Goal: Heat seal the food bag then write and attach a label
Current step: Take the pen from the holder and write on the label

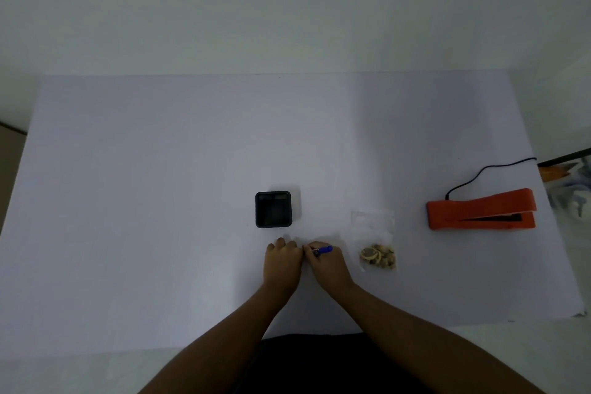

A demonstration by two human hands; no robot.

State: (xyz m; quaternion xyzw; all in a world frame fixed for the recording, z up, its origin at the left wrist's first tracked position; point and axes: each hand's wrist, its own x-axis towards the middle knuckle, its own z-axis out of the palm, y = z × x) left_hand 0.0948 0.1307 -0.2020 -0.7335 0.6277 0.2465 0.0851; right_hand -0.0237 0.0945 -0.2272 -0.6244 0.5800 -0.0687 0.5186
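A clear food bag lies flat on the white table, with snacks bunched at its near end. My right hand is just left of the bag and grips a blue pen, tip pointing left and down at the table. My left hand rests beside it, knuckles up and fingers curled, pressing on the table by the pen tip. A label under the hands cannot be made out against the white surface. The orange heat sealer sits at the right with its jaw slightly apart.
A black square holder stands just beyond my hands. The sealer's black cord runs off the table's right edge, where clutter lies. A white wall is behind the table.
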